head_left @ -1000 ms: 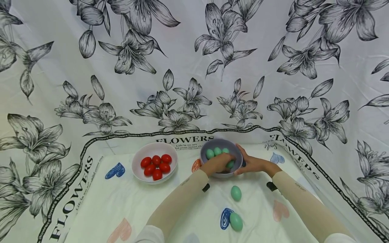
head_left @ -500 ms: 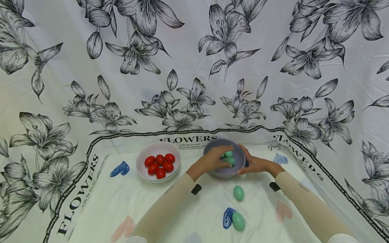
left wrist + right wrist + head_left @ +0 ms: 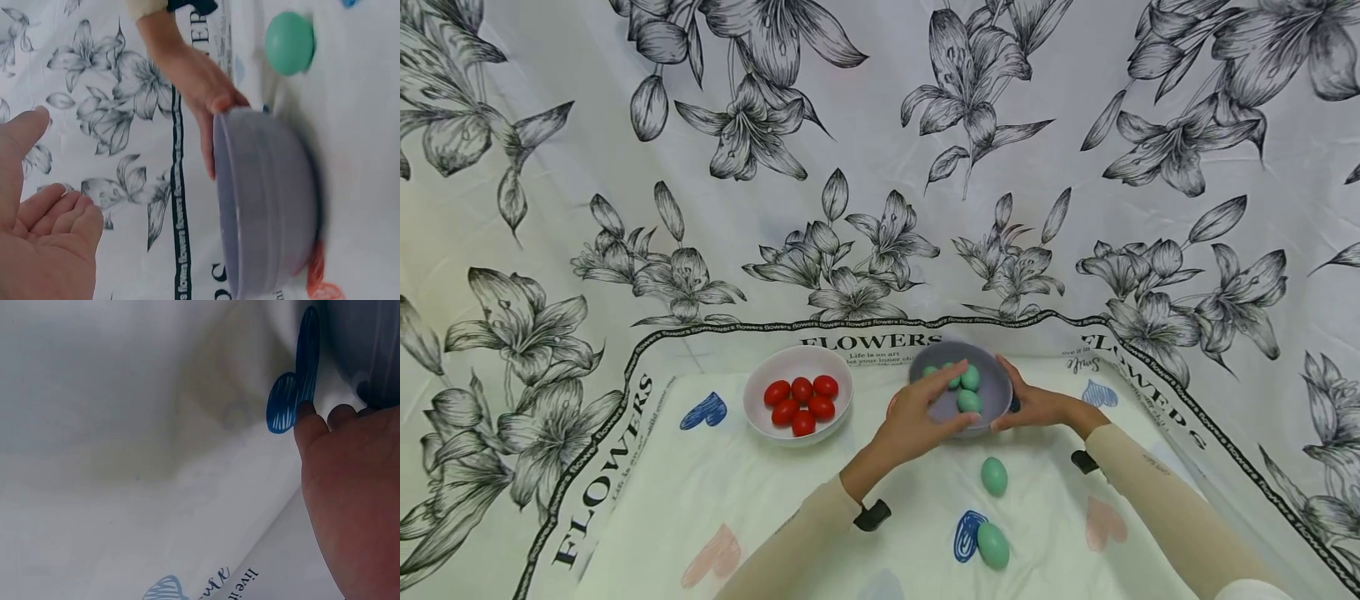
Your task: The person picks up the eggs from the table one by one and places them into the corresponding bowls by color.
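My left hand (image 3: 910, 425) hovers at the near left of the grey-purple bowl (image 3: 1000, 392), its thumb and fingers spread apart with nothing between them. The left wrist view shows the same palm (image 3: 50, 250) facing up, beside the bowl (image 3: 275, 200). Against the bowl's right side, my right hand (image 3: 1037, 407) holds it, thumb at the near side and a finger at the far side. Several green eggs lie inside, including one (image 3: 969, 402) near the front; my left fingers overlap others. Outside, on the cloth, are two more, a nearer green egg (image 3: 993, 546) and a farther green egg (image 3: 995, 477).
To the left stands a white-pink bowl (image 3: 756, 408) with several red eggs (image 3: 803, 423) in it. A pale cloth (image 3: 820, 483) printed with hearts covers the table. Behind rises a white flower-printed curtain (image 3: 880, 125).
My left hand has come up out of the grey-purple bowl, drawn back to the left and opened, leaving the green egg inside. The right hand stays at the bowl. The head view has shifted slightly.
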Action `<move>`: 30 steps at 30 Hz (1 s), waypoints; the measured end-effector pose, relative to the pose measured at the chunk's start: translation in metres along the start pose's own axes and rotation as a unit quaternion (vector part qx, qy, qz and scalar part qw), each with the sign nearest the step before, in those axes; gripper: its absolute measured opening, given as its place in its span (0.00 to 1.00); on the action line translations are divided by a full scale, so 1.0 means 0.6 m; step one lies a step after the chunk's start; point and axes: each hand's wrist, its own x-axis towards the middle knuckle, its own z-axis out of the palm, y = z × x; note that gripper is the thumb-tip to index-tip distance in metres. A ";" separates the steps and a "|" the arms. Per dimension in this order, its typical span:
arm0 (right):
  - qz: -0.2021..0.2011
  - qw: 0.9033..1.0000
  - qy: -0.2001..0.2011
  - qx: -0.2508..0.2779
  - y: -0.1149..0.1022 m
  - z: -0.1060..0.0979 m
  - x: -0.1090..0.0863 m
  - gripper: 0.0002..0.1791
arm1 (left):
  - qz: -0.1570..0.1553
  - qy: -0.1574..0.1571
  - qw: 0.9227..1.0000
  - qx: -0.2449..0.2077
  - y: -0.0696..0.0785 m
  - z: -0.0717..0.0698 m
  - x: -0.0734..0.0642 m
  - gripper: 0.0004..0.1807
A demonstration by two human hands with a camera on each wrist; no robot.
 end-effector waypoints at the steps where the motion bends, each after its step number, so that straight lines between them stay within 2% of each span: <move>1: -0.002 1.000 0.003 0.002 0.001 -0.001 0.000 0.70 | 0.005 0.007 1.000 -0.004 0.004 0.007 -0.006 0.40; 6: -0.009 1.000 0.002 0.007 0.004 -0.003 -0.003 0.70 | 0.020 0.014 1.000 -0.013 0.012 0.048 -0.036 0.40; 11: -0.015 1.000 0.000 0.006 0.004 -0.003 -0.006 0.69 | 0.016 -0.025 0.999 -0.015 0.005 0.094 -0.063 0.39; 15: -0.024 1.000 0.000 0.011 0.003 -0.003 -0.006 0.69 | 0.007 -0.053 0.999 -0.010 -0.013 0.128 -0.077 0.39; 17: -0.024 1.000 -0.001 0.014 0.003 -0.003 -0.007 0.69 | -0.004 -0.061 0.998 0.008 -0.025 0.143 -0.085 0.39; 22: -0.016 1.000 -0.006 0.017 -0.006 0.001 -0.006 0.70 | -0.028 -0.081 0.995 0.050 -0.049 0.167 -0.097 0.38; 30: -0.011 1.000 0.001 0.008 -0.004 0.002 -0.003 0.70 | -0.051 -0.110 0.987 0.107 -0.069 0.182 -0.096 0.40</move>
